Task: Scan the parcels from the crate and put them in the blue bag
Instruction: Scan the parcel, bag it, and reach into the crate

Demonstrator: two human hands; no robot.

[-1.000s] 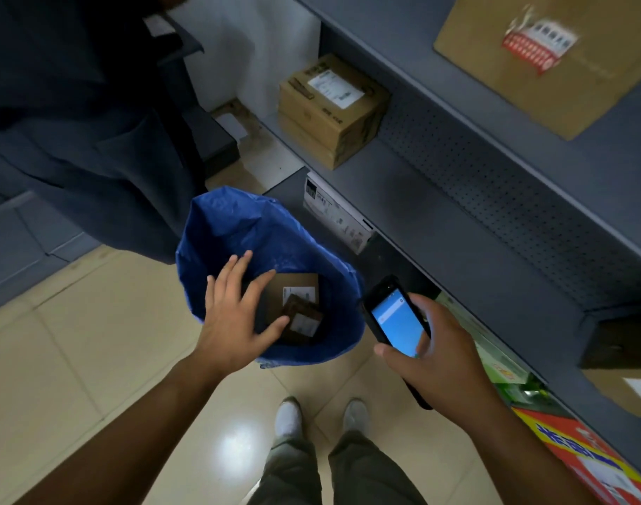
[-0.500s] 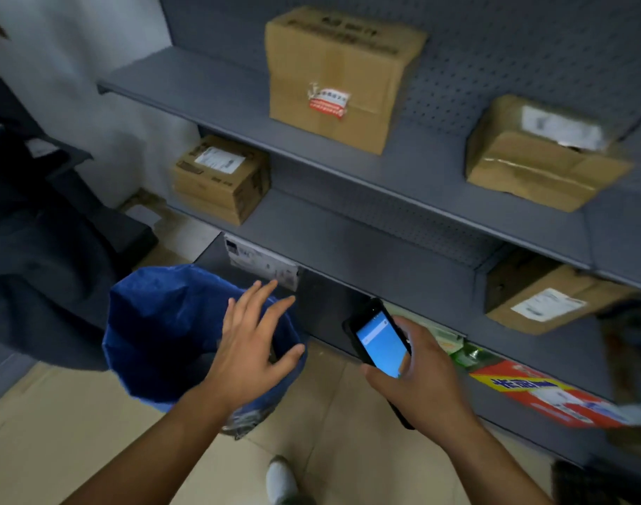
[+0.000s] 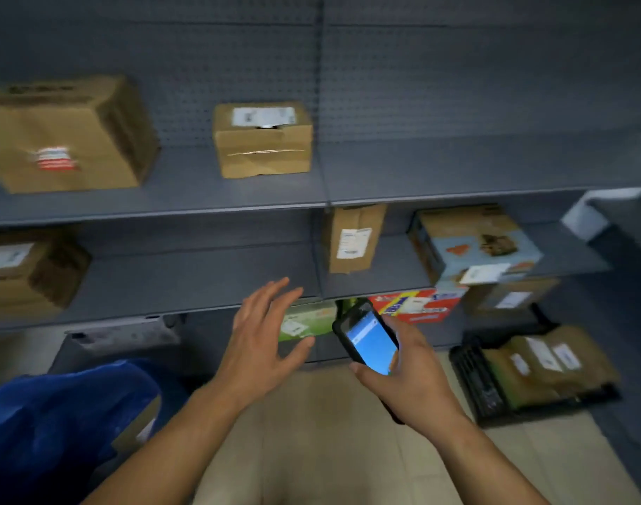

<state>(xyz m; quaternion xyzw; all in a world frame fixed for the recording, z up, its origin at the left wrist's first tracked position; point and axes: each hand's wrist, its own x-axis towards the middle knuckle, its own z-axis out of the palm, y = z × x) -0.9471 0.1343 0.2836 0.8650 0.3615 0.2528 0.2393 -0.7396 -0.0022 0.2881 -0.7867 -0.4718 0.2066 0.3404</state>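
The blue bag [image 3: 53,428] sits at the lower left on the floor, with a brown parcel [image 3: 138,426] just showing at its mouth. A black crate [image 3: 474,380] stands on the floor at the right, holding several brown parcels [image 3: 545,362] with white labels. My left hand [image 3: 264,340] hovers in mid-air between bag and crate, fingers spread and empty. My right hand [image 3: 410,373] grips a black handheld scanner [image 3: 368,337] with a lit blue screen, held to the left of the crate.
Grey metal shelves [image 3: 457,165] fill the background, loaded with cardboard boxes [image 3: 262,138] at several levels. A red box [image 3: 417,304] and a green box [image 3: 304,320] sit on the lowest shelf behind my hands. Beige floor tiles [image 3: 330,431] lie below.
The view has swung right, from the bag toward the crate. My left hand has left the bag's mouth and moved right, empty. The scanner stays in my right hand.
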